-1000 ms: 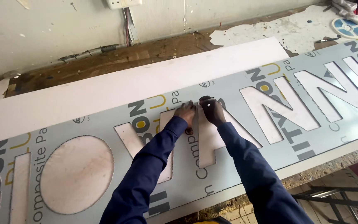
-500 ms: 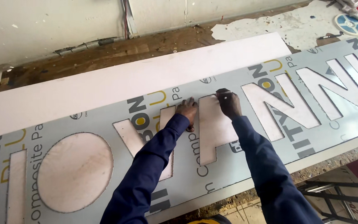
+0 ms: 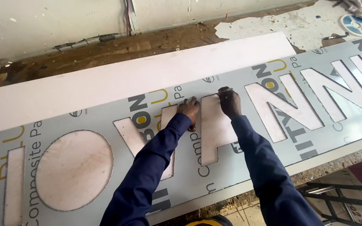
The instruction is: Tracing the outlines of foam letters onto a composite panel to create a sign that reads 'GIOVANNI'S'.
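A long grey panel (image 3: 239, 167) with large cut-out letters is lying across the surface (image 3: 105, 50), running from about eight o'clock to two o'clock in the view. A white board (image 3: 126, 81) is lying under it, showing along its far edge. The left hand (image 3: 189, 109) is pressing on the panel beside the top of a letter opening, fingers together and flat. Just at its three o'clock, the right hand (image 3: 230, 102) is pinching a thin dark tool, possibly a pen or blade, tip at the cut edge. A blue-and-white tape roll (image 3: 356, 24) is sitting well apart at one o'clock.
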